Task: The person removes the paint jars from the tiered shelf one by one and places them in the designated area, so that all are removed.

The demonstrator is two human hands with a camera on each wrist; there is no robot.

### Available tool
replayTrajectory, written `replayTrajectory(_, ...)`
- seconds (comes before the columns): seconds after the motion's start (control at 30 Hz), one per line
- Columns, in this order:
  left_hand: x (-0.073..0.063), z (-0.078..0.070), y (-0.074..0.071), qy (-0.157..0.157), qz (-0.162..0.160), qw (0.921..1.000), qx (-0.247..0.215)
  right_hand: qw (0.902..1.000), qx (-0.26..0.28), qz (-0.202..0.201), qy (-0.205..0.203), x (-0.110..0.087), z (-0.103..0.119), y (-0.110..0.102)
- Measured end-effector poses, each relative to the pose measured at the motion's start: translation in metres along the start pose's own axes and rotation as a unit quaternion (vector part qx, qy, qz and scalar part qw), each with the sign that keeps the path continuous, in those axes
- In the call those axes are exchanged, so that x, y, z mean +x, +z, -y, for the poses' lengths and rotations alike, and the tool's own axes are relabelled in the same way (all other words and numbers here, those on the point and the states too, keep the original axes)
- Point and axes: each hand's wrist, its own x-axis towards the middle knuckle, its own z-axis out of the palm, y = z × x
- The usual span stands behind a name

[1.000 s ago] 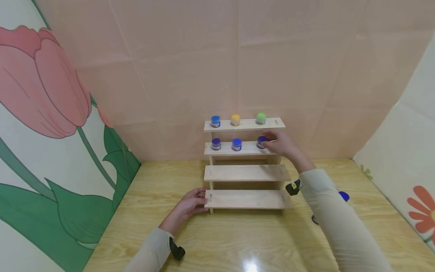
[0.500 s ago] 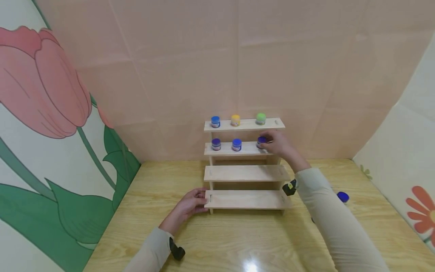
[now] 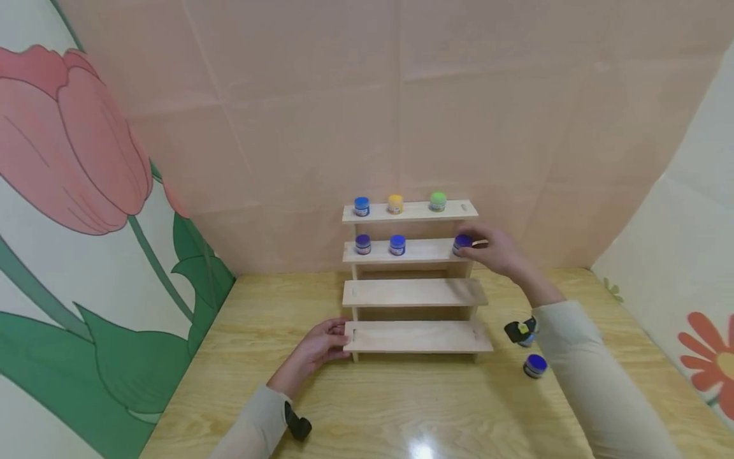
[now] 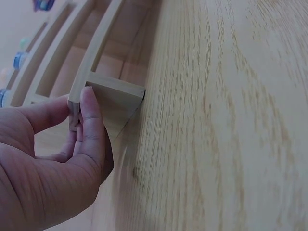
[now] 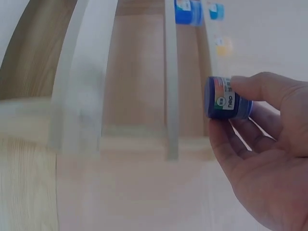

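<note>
My right hand (image 3: 493, 250) holds a small dark blue paint jar (image 5: 224, 98) between thumb and fingers. In the head view it is at the right end of the second shelf from the top; the right wrist view shows a gap between its base and that board. My left hand (image 3: 317, 346) pinches the left end of the lowest board of a four-step wooden rack (image 3: 415, 336), thumb on one face and fingers on the other, as the left wrist view (image 4: 74, 108) shows. A purple-blue jar (image 3: 363, 244) and a blue jar (image 3: 397, 245) stand on that second shelf.
On the top shelf stand a blue jar (image 3: 362, 206), a yellow jar (image 3: 395, 204) and a green jar (image 3: 438, 202). Right of the rack, a dark blue jar (image 3: 534, 366) and a partly hidden light blue jar (image 3: 526, 341) stand on the wooden table (image 3: 401, 401).
My right hand has moved to the right with the dark blue jar, widening its distance from the blue jar beside it. The left hand keeps its hold on the rack.
</note>
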Motion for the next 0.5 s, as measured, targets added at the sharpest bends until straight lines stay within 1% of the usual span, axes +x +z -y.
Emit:
replayTrajectory(0.17,-0.002,-0.002,0.000,0.001,0.002,1.0000,-0.001,0.9998,-0.006,0.002,-0.019,-0.027,-0.011,-0.015)
replayTrajectory(0.27,-0.002,-0.002,0.001,0.001,0.001,1.0000,0.002,0.9991,-0.007,-0.001,-0.041,-0.043,-0.022,-0.023)
replayTrajectory(0.37,-0.001,-0.002,0.001,-0.002,-0.002,1.0000,0.005,0.9977,-0.020,-0.002,-0.064,-0.058,-0.033,-0.031)
replayTrajectory(0.5,0.000,-0.002,0.001,-0.007,-0.005,0.9999,0.009,0.9973,-0.043,0.000,-0.061,-0.081,-0.046,-0.042)
